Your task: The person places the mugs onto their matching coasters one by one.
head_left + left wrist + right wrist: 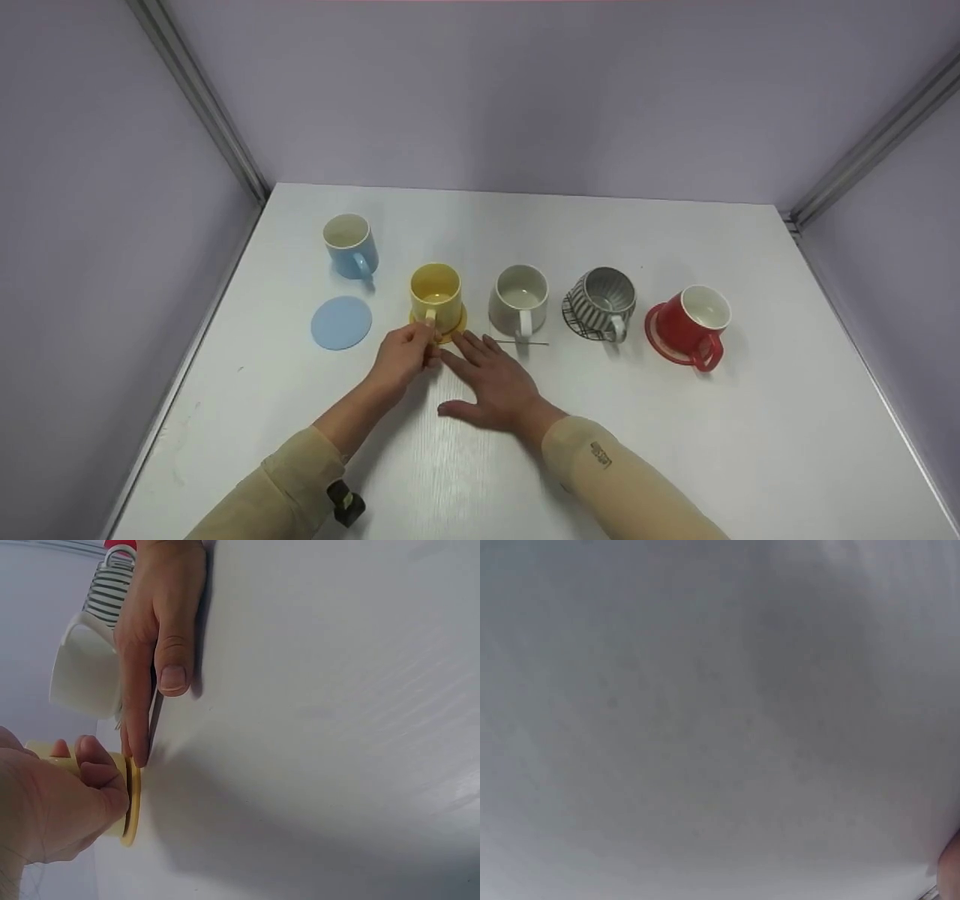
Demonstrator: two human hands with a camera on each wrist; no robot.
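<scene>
My left hand (405,356) grips the handle of a yellow mug (442,296), which stands on a round yellow coaster (132,814). Flat on the table with fingers straight and thumb spread, my right hand (496,382) has its fingertips at the right front edge of that coaster. Just right of it, a white mug (510,311) stands with its handle toward me, a thin straight edge (536,343) showing below it. The right wrist view holds mostly blurred white table and a bit of the right hand (951,870).
At left a light blue mug (352,259) stands behind a bare blue coaster (341,323). To the right are a grey striped mug (592,307) on a black wire coaster (574,326) and a red mug (679,330) on a red coaster (660,352). Walls enclose the white table (787,450).
</scene>
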